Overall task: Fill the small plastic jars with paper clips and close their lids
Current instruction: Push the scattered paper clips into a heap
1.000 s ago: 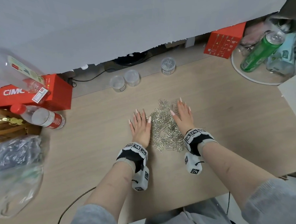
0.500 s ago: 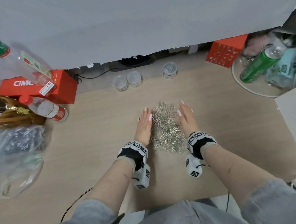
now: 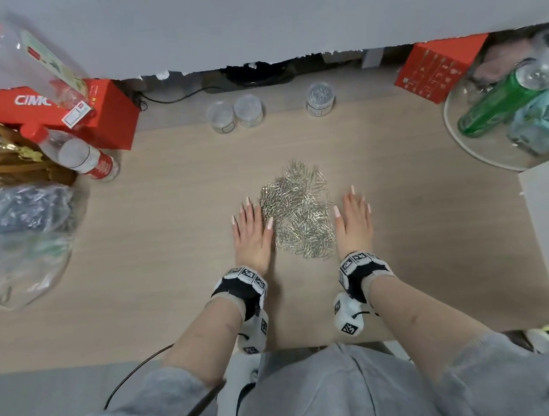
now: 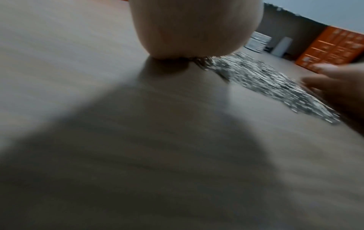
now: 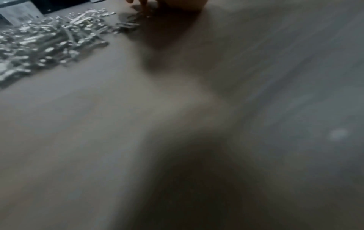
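Flanking a heap of paper clips (image 3: 298, 212), the left hand (image 3: 251, 233) and right hand (image 3: 354, 223) lie flat and palm-down on the counter (image 3: 413, 217), fingers straight and gripping nothing, each just beside the heap's edge. Three small plastic jars stand well beyond the heap near the counter's far edge: two clear jars (image 3: 235, 114) side by side, and a third jar (image 3: 320, 98), holding clips, apart to their right.

silver paper clips (image 3: 298, 214), red boxes (image 3: 97, 113)
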### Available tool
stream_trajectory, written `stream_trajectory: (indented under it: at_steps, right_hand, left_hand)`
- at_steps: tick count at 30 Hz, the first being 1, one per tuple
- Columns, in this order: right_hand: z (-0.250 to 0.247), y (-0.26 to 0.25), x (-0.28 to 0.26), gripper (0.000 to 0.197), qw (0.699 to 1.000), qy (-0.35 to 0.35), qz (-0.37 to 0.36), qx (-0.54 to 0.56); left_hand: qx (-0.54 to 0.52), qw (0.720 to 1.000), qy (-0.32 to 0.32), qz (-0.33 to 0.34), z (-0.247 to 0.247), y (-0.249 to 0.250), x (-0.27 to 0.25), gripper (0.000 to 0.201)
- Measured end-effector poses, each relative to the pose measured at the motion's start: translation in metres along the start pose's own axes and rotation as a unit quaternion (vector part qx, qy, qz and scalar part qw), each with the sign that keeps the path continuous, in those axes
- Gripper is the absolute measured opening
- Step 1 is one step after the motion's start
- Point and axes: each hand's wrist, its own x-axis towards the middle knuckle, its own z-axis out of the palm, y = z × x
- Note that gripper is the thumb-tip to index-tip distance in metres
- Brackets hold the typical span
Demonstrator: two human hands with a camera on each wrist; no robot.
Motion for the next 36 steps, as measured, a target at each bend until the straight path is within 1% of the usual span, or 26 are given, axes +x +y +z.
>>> stream_trajectory:
  at_steps: [2,3,5,7,10,12,14,16,18,20,22,24,27,30,34,36]
  right_hand:
    - [0.006,-0.012,0.003,0.054,1.0,-0.01,-0.003,0.006]
    - [0.009,-0.017,0.006,0.052,1.0,-0.013,-0.008,0.014]
    - [0.013,-0.027,0.015,0.05,0.999,-0.019,-0.026,0.035]
    - [0.013,-0.033,0.027,0.051,0.995,-0.038,-0.04,0.085]
    - [0.003,-0.035,0.039,0.054,0.987,-0.05,-0.045,0.149]
    - [-0.006,-0.029,0.04,0.058,0.987,-0.052,-0.049,0.147]
    - [-0.016,-0.023,0.037,0.064,0.987,-0.062,-0.059,0.136]
    - [-0.025,-0.019,0.037,0.069,0.988,-0.079,-0.07,0.109]
    - [-0.034,-0.017,0.038,0.071,0.989,-0.11,-0.085,0.05]
    - [-0.04,-0.015,0.042,0.084,0.981,-0.159,-0.11,-0.014]
    - [-0.045,-0.013,0.045,0.1,0.966,-0.214,-0.132,-0.064]
    - [-0.047,-0.012,0.046,0.112,0.945,-0.264,-0.156,-0.11]
    - [-0.051,-0.008,0.041,0.128,0.917,-0.316,-0.178,-0.165]
    - [-0.056,-0.001,0.031,0.14,0.908,-0.334,-0.173,-0.182]
    - [-0.055,0.002,0.023,0.143,0.896,-0.343,-0.175,-0.223]
    - [-0.05,0.001,0.024,0.14,0.891,-0.34,-0.179,-0.241]
  left_hand:
    - [0.011,1.0,-0.004,0.016,0.007,0.011,0.001,0.077]
    - [0.012,1.0,-0.01,0.017,0.01,0.017,0.003,0.077]
    - [-0.002,1.0,-0.022,0.012,0.012,0.027,0.009,0.075]
    - [-0.033,0.999,-0.034,0.013,0.01,0.03,0.014,0.07]
    - [-0.073,0.996,-0.04,0.036,0.003,0.027,0.019,0.062]
    - [-0.077,0.995,-0.04,0.049,-0.004,0.022,0.019,0.066]
    - [-0.072,0.994,-0.041,0.064,-0.014,0.017,0.02,0.075]
    - [-0.052,0.995,-0.053,0.071,-0.023,0.014,0.022,0.088]
    - [-0.016,0.994,-0.072,0.077,-0.031,0.012,0.025,0.104]
    - [0.021,0.992,-0.098,0.078,-0.037,0.01,0.028,0.113]
    - [0.042,0.989,-0.124,0.068,-0.043,0.009,0.031,0.116]
    - [0.059,0.985,-0.144,0.069,-0.048,0.009,0.033,0.12]
    - [0.103,0.971,-0.19,0.101,-0.052,0.009,0.035,0.132]
    - [0.165,0.956,-0.218,0.106,-0.05,0.005,0.031,0.143]
    - [0.194,0.958,-0.195,0.077,-0.039,-0.002,0.022,0.149]
    - [0.204,0.959,-0.185,0.067,-0.034,-0.002,0.022,0.149]
